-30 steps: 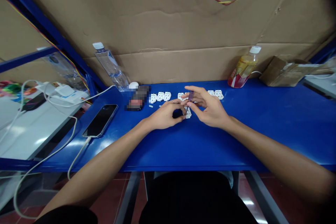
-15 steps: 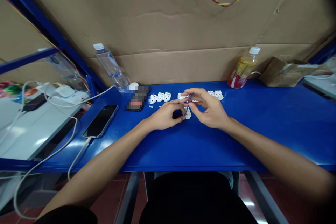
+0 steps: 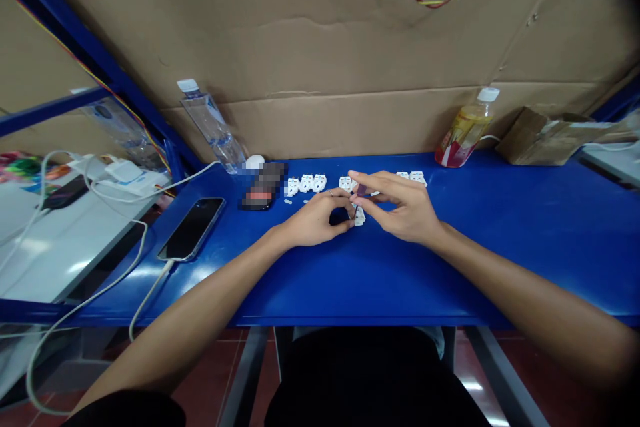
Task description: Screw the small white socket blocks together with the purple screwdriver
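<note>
My left hand point(image 3: 320, 219) is closed on a small white part point(image 3: 359, 215) on the blue table, its thumb and fingertips at the part's left side. A screwdriver with a purple handle point(image 3: 362, 189) is held in my right hand point(image 3: 407, 207), its dark shaft pointing down to the white part. More white parts point(image 3: 306, 183) stand in a row behind my left hand. Others point(image 3: 418, 178) sit behind my right hand, and another point(image 3: 345, 183) is between, partly covered by my fingers.
A phone point(image 3: 193, 229) with a white cable lies left on the blue table point(image 3: 400, 287), near a blurred dark object point(image 3: 265, 185) and a clear bottle point(image 3: 213, 127). At the back right stand a drink bottle point(image 3: 463, 130) and a cardboard box point(image 3: 537, 137).
The fingers of my right hand have shifted around the purple handle, which now shows less. My left hand stays in place at the white part.
</note>
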Demonstrator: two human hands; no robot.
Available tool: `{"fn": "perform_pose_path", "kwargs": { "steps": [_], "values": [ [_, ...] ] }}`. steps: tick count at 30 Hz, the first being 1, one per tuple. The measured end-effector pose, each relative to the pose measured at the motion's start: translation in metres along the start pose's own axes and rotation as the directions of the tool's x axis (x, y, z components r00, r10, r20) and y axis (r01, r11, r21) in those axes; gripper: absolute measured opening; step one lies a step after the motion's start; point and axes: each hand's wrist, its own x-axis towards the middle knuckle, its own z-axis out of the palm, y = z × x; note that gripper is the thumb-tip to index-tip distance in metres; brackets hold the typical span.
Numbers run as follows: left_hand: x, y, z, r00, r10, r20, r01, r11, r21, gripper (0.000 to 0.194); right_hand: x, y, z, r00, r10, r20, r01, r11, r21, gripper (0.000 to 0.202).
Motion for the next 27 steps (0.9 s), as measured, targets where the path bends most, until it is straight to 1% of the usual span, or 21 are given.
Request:
{"fn": "perform_pose_path", "kwargs": {
  "steps": [3, 5, 10, 15, 17, 19, 21, 23, 27],
  "values": [
    [0.000, 0.000, 0.000, 1.000, -0.003, -0.002, 0.003, 1.000, 0.012, 0.004, -0.002, 0.002, 0.001, 0.998, 0.058, 0.009, -0.058, 0.997, 0.043, 0.055],
    [0.000, 0.000, 0.000, 1.000, -0.008, -0.006, 0.009, 1.000, 0.022, 0.004, -0.003, 0.004, 0.001, 0.997, 0.075, -0.009, -0.074, 0.995, 0.073, 0.053],
    [0.000, 0.000, 0.003, 1.000, 0.002, -0.029, -0.001, 1.000, 0.021, 0.008, -0.002, 0.003, 0.000, 0.996, 0.054, -0.074, -0.047, 0.995, 0.083, 0.048],
    [0.001, -0.002, 0.002, 0.993, 0.029, -0.112, -0.023, 0.998, 0.054, 0.011, 0.001, 0.001, -0.003, 0.995, 0.038, -0.092, -0.031, 0.997, 0.076, 0.044],
    [0.001, -0.005, -0.003, 0.991, 0.045, -0.125, -0.031, 0.994, 0.109, 0.012, 0.001, 0.002, -0.004, 0.994, 0.047, -0.096, -0.040, 0.997, 0.072, 0.043],
    [0.000, -0.011, -0.012, 0.992, 0.051, -0.118, -0.026, 0.979, 0.204, 0.015, 0.001, 0.002, -0.005, 0.994, 0.043, -0.095, -0.036, 0.997, 0.075, 0.043],
    [-0.001, -0.018, -0.021, 0.994, 0.044, -0.104, -0.009, 0.949, 0.315, 0.017, 0.001, 0.003, -0.005, 0.995, 0.037, -0.088, -0.030, 0.996, 0.081, 0.043],
    [-0.003, -0.024, -0.027, 0.995, 0.019, -0.102, 0.022, 0.923, 0.385, 0.018, 0.001, 0.003, -0.004, 0.996, 0.043, -0.079, -0.036, 0.996, 0.079, 0.043],
    [-0.005, -0.028, -0.031, 0.998, -0.019, -0.055, 0.043, 0.873, 0.486, 0.016, 0.001, 0.002, -0.004, 0.996, 0.052, -0.068, -0.047, 0.997, 0.066, 0.042]
  ]
}}
